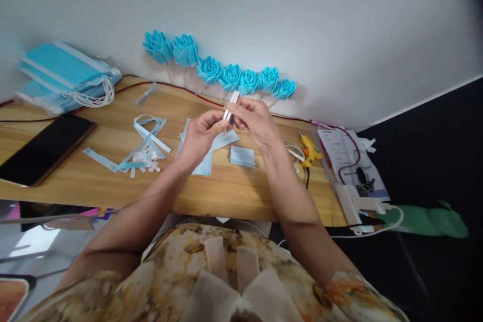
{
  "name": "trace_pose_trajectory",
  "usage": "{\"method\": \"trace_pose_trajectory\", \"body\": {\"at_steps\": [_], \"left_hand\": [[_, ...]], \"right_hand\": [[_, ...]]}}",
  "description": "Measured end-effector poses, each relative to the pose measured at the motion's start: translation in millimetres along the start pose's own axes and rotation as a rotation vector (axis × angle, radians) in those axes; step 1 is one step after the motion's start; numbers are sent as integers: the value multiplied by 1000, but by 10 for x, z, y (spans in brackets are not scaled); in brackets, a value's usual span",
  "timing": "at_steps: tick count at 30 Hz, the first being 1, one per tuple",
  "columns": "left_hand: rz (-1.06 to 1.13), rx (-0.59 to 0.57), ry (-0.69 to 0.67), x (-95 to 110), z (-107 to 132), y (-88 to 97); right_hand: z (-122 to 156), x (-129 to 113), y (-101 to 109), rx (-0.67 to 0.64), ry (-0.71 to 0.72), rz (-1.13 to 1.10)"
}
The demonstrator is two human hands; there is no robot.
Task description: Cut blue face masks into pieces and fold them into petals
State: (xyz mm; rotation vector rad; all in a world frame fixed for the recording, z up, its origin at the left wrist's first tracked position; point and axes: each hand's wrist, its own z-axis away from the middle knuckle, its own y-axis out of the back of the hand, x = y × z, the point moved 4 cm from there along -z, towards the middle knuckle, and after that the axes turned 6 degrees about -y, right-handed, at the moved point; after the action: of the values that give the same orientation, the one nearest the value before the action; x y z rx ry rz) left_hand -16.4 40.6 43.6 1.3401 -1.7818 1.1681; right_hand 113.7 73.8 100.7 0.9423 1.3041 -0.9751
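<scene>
Over the middle of the table, my left hand (204,133) and my right hand (252,115) meet, fingers closed on a slim white object (231,105) with a dark line along it. Its exact kind is unclear, and fingers cover part of it. Something dark blue shows by the fingertips. Beneath my hands lie flat pale blue pieces of mask fabric (205,165). Just right of them sits a small stack of cut blue pieces (242,156). To the left are blue strips (101,159) and a heap of white scraps (148,157).
Several blue flowers on sticks (209,69) lean on the wall. Face masks (64,70) and a phone (45,148) lie left. Right are a yellow glue gun (310,152), tape roll (295,152), papers (352,161) and power strip (351,206). A red-black cable (169,84) runs along the back.
</scene>
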Motion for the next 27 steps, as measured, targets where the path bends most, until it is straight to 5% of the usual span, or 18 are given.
{"method": "trace_pose_trajectory", "body": {"at_steps": [5,12,27], "left_hand": [[72,-33,76,-56,1,-13],[-70,-21,83,-57,51,-58],[95,-54,128,-130,30,-55]], "right_hand": [[17,-9,-1,85,-12,-64],[-33,26,43,41,-129,-266],[-82,65,52,23,-163,-349]]}}
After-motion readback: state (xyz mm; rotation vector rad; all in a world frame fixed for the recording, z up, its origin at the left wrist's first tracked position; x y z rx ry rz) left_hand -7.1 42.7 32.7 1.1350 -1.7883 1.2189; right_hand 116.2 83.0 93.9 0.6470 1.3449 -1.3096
